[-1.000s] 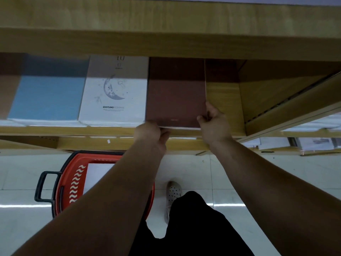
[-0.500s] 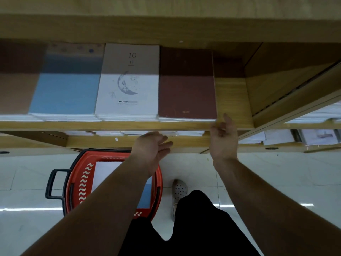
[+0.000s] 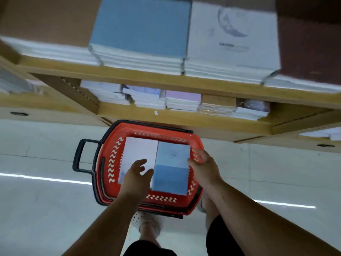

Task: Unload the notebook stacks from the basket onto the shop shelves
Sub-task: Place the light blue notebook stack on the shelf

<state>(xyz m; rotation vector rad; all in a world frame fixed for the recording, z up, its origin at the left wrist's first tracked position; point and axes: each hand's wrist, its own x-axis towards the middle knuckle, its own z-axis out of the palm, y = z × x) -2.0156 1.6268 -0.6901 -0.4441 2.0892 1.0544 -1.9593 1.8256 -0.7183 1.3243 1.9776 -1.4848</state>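
In the red basket [image 3: 110, 163] on the floor, the blue notebook stack [image 3: 171, 172] is flanked by the left hand [image 3: 137, 175] and right hand [image 3: 204, 168], fingers spread, nothing gripped — if clamped unevenly, loose notebooks could slide out.

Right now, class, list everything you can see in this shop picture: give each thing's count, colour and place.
basket: one, red with a black handle, on the floor below the shelves
white notebook: one showing, left half of the basket
blue notebook: one showing, right half of the basket
upper shelf stacks: four, brown, blue, white, dark red, side by side
lower shelf stacks: about five, pale colours, in a row
shelves: wooden, two levels
floor: white tiles
shoe: one, white, below the basket
left hand: open, over the white notebook
right hand: open, at the blue notebook's right edge
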